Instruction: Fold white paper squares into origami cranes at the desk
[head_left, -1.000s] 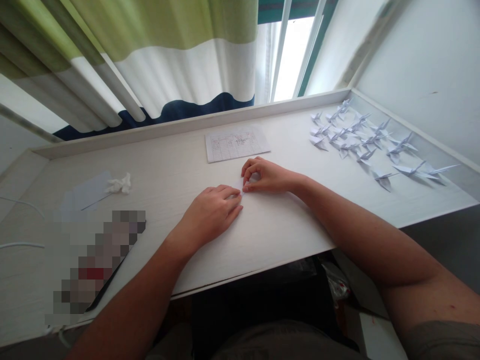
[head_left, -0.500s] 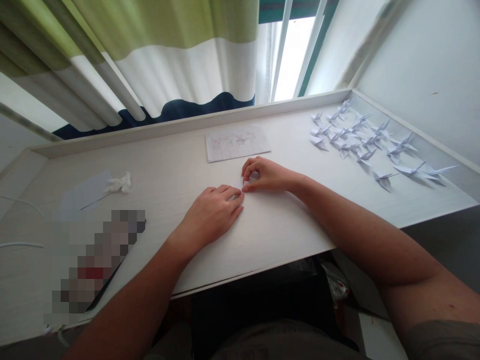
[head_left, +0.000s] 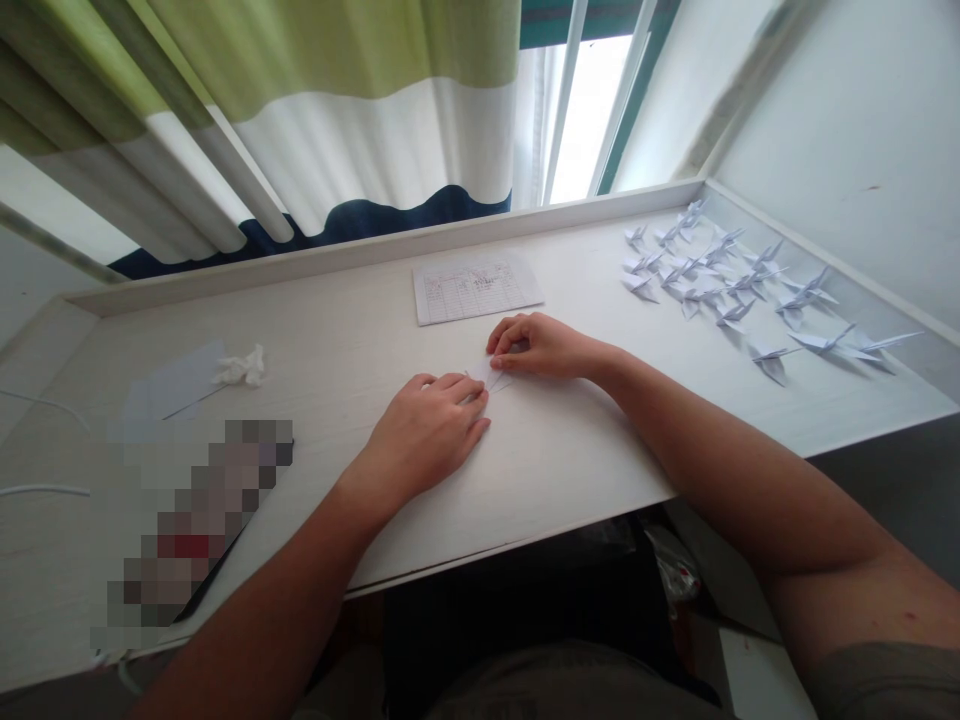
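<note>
A small piece of white folded paper lies on the white desk between my two hands. My left hand rests palm down, its fingertips pressing the paper's near end. My right hand is curled, with fingers and thumb pinching the paper's far end against the desk. Most of the paper is hidden under the fingers.
Several folded white paper cranes stand at the right of the desk. A printed sheet lies beyond my hands. A crumpled tissue, a pale sheet and a blurred-out dark object sit at the left. Curtains and a window rise behind.
My right hand has shifted slightly away, exposing more of the folded paper. My left hand has stayed pressed on it.
</note>
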